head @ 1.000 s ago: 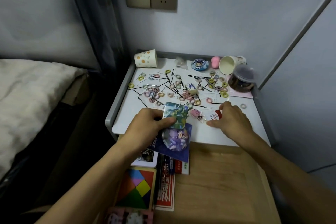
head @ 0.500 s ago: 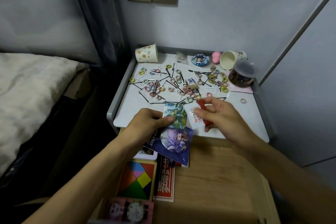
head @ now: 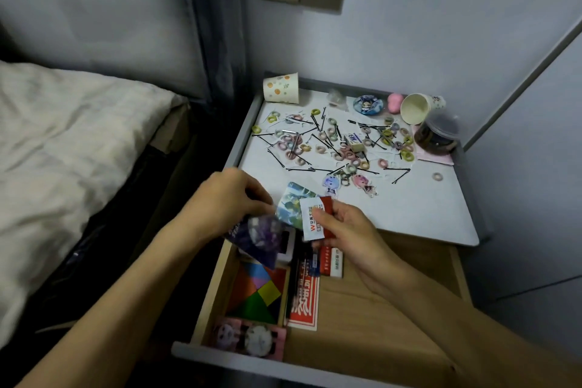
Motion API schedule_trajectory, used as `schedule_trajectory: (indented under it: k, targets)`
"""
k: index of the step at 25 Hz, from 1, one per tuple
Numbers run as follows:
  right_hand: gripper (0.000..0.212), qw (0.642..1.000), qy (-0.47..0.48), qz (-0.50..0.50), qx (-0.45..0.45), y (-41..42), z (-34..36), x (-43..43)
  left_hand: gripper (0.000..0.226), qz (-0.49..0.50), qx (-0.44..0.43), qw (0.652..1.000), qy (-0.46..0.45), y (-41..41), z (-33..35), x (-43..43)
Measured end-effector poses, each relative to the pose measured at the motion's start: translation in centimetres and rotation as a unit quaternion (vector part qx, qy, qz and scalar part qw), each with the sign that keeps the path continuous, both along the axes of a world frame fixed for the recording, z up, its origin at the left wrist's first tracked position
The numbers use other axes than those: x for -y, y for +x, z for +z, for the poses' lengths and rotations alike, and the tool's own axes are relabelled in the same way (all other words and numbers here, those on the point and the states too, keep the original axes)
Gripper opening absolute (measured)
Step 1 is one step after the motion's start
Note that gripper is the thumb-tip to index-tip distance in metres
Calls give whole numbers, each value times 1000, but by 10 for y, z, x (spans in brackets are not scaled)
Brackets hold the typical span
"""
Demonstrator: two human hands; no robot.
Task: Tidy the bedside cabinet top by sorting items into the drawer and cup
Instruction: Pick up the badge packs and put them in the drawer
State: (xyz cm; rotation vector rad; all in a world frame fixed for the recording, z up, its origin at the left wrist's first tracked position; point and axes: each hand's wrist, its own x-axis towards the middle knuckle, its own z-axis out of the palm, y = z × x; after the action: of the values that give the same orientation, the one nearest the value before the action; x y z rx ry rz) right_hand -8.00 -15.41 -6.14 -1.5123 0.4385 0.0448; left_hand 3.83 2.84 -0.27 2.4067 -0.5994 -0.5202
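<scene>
— Bedside table (head: 409,214) first: what's on it?
— Hair ties (head: 348,154) and pins (head: 300,169) lie scattered behind the open drawer (head: 378,309). Two cups (head: 282,88) lie farthest from it.
— And the hands?
— Both are over the drawer's back edge. The left hand (head: 226,201) has its fingers gripping a green card (head: 291,203) and a purple packet (head: 261,236). The right hand (head: 343,230) pinches a white-and-red sachet (head: 313,219), which overlaps the card.
— Inside the drawer?
— A puzzle (head: 255,290) sits at its left side.

Dim, soft indoor light; edges distorted, slight motion blur.
</scene>
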Motion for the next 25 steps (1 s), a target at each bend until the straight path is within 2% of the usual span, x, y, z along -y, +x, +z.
schedule_trajectory:
  k: [2,4,9,14,20,23,25]
  targets:
    - [19,999,8,0,-38,-6,-18,-12,10,50,70,995,47,12,5,-18]
    - [21,996,-7,-1,-87,-7,-37,-22,17,91,99,988,75,22,7,-31]
    - [23,988,-44,-61,-131,37,-71,-43,22,84,83,991,70,30,1,-40]
    - [20,979,-86,-80,-166,66,-95,-62,21,88,78,990,76,35,0,-44]
    - [25,956,-222,-52,-187,79,-95,-70,20,86,73,991,70,34,1,-40]
    - [31,906,-359,-8,-222,80,-86,-69,19,88,68,992,66,33,1,-38]
    - [35,892,-393,6,-224,77,-82,-66,22,90,55,993,62,32,0,-38]
